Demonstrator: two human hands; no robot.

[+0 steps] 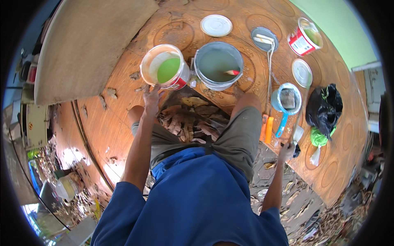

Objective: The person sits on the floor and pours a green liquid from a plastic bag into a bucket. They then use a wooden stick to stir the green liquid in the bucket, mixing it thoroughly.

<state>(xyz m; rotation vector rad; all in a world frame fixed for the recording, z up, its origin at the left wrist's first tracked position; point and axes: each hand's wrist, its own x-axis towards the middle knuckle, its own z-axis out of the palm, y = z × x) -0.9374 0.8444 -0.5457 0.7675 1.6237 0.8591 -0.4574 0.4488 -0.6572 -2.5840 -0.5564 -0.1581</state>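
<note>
White bucket, left hand against it, right hand outstretched

head-worn fisheye, steeply downward

Smooth plastic bucket, matt cloth shirt

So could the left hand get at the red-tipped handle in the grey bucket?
Probably yes, reaching rightward: the grey bucket has no lid on, and the red-tipped handle shows above its liquid. The left hand is at the neighbouring white bucket.
</note>
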